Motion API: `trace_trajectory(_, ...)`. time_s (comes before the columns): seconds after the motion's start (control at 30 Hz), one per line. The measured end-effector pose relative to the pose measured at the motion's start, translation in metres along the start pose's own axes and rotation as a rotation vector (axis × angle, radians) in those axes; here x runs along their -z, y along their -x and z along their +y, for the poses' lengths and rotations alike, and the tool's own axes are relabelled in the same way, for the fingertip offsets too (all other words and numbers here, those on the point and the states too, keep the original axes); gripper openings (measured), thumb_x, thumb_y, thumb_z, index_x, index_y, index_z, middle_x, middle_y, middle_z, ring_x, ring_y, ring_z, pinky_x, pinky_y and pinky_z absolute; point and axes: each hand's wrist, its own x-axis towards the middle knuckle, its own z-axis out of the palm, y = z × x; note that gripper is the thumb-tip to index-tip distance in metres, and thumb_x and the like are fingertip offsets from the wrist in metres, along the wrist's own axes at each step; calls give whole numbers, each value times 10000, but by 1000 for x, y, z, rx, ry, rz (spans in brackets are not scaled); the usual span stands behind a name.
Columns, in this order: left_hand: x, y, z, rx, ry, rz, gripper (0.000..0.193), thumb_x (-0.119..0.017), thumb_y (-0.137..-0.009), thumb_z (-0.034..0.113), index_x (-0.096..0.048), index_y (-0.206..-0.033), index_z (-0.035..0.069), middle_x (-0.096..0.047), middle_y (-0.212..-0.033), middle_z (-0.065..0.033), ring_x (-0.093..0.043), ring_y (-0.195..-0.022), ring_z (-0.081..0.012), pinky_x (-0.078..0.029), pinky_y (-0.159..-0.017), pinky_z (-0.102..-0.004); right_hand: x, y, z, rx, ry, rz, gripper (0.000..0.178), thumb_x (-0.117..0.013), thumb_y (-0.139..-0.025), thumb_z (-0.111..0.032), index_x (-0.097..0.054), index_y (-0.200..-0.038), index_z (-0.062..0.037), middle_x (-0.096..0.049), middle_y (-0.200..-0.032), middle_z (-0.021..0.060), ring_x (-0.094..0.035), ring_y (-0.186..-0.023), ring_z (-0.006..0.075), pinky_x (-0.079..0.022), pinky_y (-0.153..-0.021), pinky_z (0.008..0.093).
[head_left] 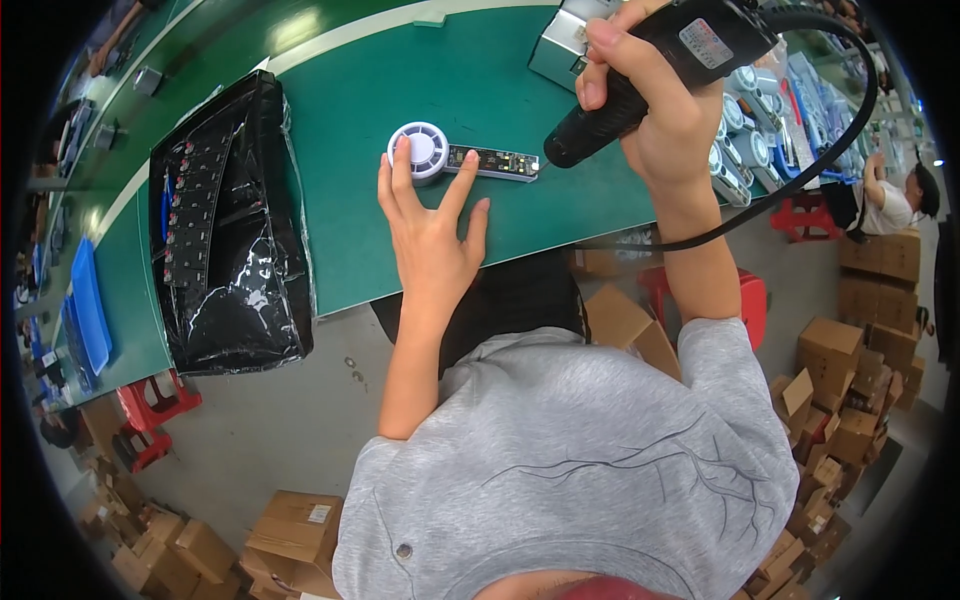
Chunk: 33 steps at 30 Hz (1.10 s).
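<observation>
Device point(488, 162) is lying on the green table point(345, 215), its long axis running left to right — left hand point(432, 235) pressing it with spread fingers, right hand point(668, 122) gripping a black corded tool point(600, 122) whose nose is pointing just beside its right end.

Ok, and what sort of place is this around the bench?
Probably an electronics assembly workshop: a white device with an exposed circuit board lies on a green workbench, and cardboard boxes are piled on the floor.
</observation>
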Motion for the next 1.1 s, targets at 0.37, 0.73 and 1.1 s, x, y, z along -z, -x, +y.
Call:
trace_trajectory(0.37,-1,2,0,-11,-12,11,544,-843,-853,118,-749,-1376,238,-276,-1680,-287,-333,-1479,-577,-416,-1168,-607,-11,-29,21,665,-342,-556,208,-755,-900,-10,-558,-963,-27,-652,-811,100,-623,-582,157,-506,-559,272)
trace_trajectory(0.73,-2,1,-1,-14,-1,25,564,-849,-841,107,-744,-1381,236,-281,-1678,-282,-341,-1472,-580,-412,-1171,-607,23,0,31,112,-179,-499,266,-768,-853,-87,-515,-907,-26,-521,-793,67,-517,-505,132,-446,-483,273)
trace_trajectory(1.1,-2,2,0,-24,-17,16,555,-841,-859,124,-736,-1391,245,-282,-1673,-287,-319,-1488,-581,-421,-1170,-610,34,-60,-15,177,110,-112,177,-736,-928,-122,-619,-836,-26,-617,-677,77,-585,-520,156,-479,-526,289)
